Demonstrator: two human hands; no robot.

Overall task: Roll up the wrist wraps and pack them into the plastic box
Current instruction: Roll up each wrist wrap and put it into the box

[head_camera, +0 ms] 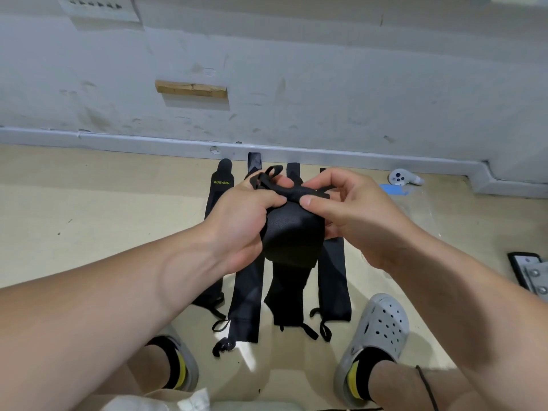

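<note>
A black wrist wrap (292, 235) is held up in the middle of the view, partly rolled at its top, with its loose tail hanging down. My left hand (240, 221) grips its left side and my right hand (353, 212) pinches the rolled top edge. A thin loop (274, 171) sticks up above my left fingers. Several more black wrist wraps lie flat on the floor below: one printed XUEYING (219, 185) at the left, one (246, 304) beside it, one (333, 280) at the right. A clear plastic box (415, 209) lies faintly visible at the right.
A white controller (404, 177) and a blue patch (391, 189) lie near the skirting at the right. A dark device (527, 271) sits at the right edge. My feet in grey clogs (376, 333) rest at the bottom. The wall (267, 69) is close ahead.
</note>
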